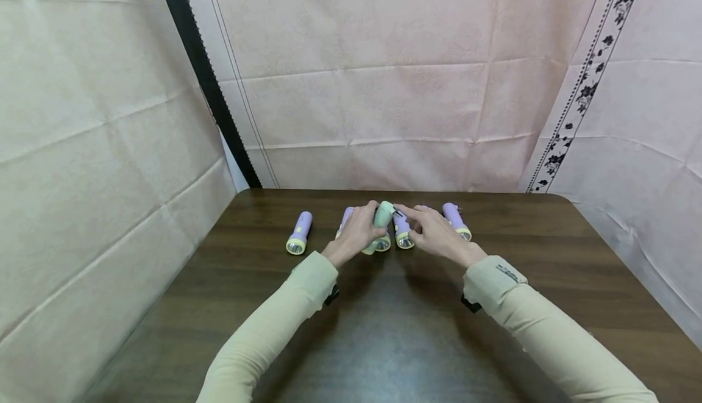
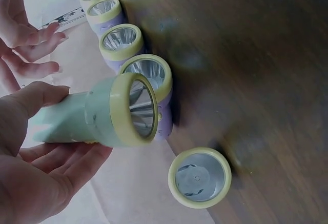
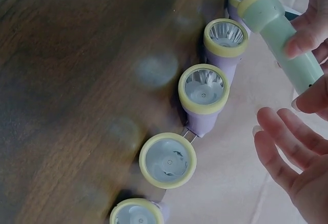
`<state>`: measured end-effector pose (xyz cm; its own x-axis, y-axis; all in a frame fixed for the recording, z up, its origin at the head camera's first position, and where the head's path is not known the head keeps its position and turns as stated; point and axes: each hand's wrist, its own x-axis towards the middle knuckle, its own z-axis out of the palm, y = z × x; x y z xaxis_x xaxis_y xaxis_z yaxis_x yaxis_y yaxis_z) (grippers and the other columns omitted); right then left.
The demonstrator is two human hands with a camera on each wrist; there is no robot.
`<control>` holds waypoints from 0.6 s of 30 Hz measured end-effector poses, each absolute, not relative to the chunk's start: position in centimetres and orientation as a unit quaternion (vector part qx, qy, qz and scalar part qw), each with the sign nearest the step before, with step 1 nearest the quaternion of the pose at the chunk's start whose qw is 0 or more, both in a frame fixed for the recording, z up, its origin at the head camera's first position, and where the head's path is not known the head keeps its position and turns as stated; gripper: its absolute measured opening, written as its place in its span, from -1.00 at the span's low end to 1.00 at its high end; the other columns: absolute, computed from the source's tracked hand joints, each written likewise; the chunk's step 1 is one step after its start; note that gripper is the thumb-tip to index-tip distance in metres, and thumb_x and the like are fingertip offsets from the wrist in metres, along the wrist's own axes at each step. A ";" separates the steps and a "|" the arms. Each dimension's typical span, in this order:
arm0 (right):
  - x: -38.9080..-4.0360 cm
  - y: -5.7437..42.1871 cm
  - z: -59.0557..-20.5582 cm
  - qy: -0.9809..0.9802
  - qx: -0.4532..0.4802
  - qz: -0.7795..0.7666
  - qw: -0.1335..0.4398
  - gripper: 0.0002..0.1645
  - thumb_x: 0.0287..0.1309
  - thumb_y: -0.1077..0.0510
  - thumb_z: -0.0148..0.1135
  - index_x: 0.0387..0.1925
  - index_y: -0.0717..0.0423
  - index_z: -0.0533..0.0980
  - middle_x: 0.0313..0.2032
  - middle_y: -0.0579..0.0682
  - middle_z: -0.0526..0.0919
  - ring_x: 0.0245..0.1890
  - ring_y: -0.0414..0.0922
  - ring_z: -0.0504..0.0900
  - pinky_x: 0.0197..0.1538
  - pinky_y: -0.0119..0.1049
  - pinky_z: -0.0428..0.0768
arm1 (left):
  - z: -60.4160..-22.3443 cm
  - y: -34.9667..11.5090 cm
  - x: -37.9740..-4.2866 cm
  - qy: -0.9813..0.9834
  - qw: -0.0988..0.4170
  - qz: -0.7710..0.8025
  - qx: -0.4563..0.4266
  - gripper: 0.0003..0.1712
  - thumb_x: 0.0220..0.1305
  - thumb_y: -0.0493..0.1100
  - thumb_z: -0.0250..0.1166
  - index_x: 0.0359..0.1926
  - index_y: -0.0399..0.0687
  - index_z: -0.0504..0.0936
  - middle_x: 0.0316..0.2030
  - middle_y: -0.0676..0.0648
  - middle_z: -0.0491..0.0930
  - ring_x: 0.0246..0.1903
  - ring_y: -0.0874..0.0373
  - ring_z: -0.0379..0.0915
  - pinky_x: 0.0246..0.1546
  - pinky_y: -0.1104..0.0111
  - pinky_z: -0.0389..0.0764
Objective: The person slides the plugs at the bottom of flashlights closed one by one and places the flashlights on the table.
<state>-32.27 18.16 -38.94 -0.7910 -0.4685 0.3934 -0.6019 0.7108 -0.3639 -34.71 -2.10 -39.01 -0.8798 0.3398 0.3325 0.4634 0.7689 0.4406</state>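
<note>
My left hand (image 1: 359,229) grips a pale green flashlight (image 2: 77,114) with a yellow head rim, thumb on one side of the barrel and fingers on the other. In the left wrist view its lens faces away from the palm. My right hand (image 1: 439,232) is at the tail end, a fingertip (image 3: 310,98) touching or nearly touching it. Its other fingers are loosely bent and hold nothing. A small dark part shows at the tail in the head view. Purple flashlights with yellow rims lie just below and behind the hands, partly hidden.
A purple flashlight (image 1: 299,232) lies apart at the left, and another (image 1: 456,220) lies beyond my right hand. One flashlight (image 3: 203,96) in the row shows two metal prongs at its tail. The brown wooden table (image 1: 384,342) ends at cloth hangings (image 1: 384,86).
</note>
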 end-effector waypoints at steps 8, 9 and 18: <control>-32.3 18.3 -38.7 -0.909 0.300 0.248 0.145 -0.22 0.01 0.37 0.14 0.35 0.03 0.34 -0.37 0.10 0.52 -0.49 -0.22 0.44 -0.45 -0.40 0.40 | -39.1 -1.9 -34.6 -0.923 0.144 -0.268 -0.234 -0.47 0.00 -0.23 0.45 0.02 -0.21 0.50 -0.26 -0.13 0.67 -0.34 0.06 0.56 -0.33 0.29 0.57; -32.3 18.3 -38.7 -0.910 0.300 0.248 0.146 -0.22 0.01 0.36 0.13 0.35 0.03 0.33 -0.37 0.10 0.52 -0.49 -0.22 0.44 -0.45 -0.40 0.40 | -39.2 -1.8 -34.6 -0.922 0.147 -0.270 -0.235 -0.47 0.00 -0.23 0.45 0.02 -0.21 0.50 -0.26 -0.13 0.67 -0.34 0.06 0.57 -0.33 0.29 0.57; -32.3 18.2 -38.6 -0.908 0.307 0.238 0.160 -0.24 0.00 0.37 0.14 0.33 0.08 0.36 -0.46 0.08 0.46 -0.55 -0.22 0.26 -0.49 -0.42 0.27 | -39.5 -1.5 -34.5 -0.922 0.139 -0.280 -0.227 -0.50 0.04 -0.23 0.42 0.03 -0.20 0.49 -0.27 -0.12 0.65 -0.35 0.09 0.54 -0.33 0.33 0.55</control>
